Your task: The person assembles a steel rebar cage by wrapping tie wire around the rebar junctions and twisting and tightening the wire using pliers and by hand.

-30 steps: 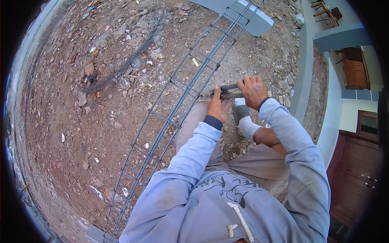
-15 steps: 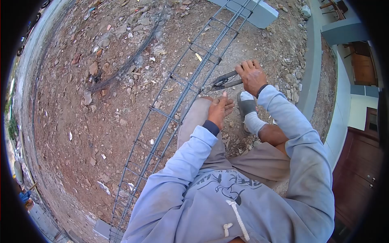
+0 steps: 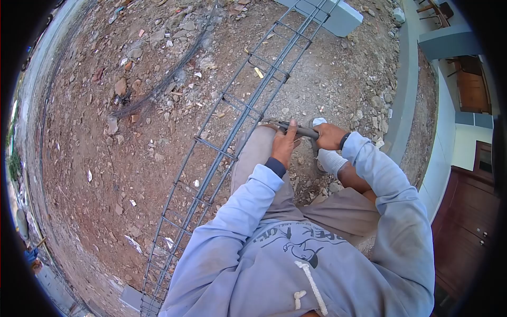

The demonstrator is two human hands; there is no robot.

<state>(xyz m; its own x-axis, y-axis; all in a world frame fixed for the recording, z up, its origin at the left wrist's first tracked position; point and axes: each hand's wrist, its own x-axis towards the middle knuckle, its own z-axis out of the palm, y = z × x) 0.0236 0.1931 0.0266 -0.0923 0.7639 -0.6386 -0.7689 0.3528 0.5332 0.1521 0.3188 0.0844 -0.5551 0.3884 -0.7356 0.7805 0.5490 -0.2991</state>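
My right hand (image 3: pixel 330 136) is closed round the grey handles of a pair of pincers (image 3: pixel 306 131), held close together above my shoe. My left hand (image 3: pixel 285 146) is at the tool's front end, its thumb raised across the metal and its other fingers partly hidden. The pincers' jaws are mostly out of sight around that hand. Just left of both hands runs a long rebar cage (image 3: pixel 228 141) of straight bars and square stirrups, slanting past my bent knee.
The far end of the cage rests on a grey block (image 3: pixel 338 20); another block (image 3: pixel 132 297) lies near its lower end. Tangled wire mesh (image 3: pixel 158 98) lies on the rubble-strewn ground. A concrete ledge (image 3: pixel 404 116) and a building border the right side.
My right hand has come down and the pincers' spread handles have closed together. The tool has swung off the cage toward me, and my left hand's spread fingers have drawn in at it.
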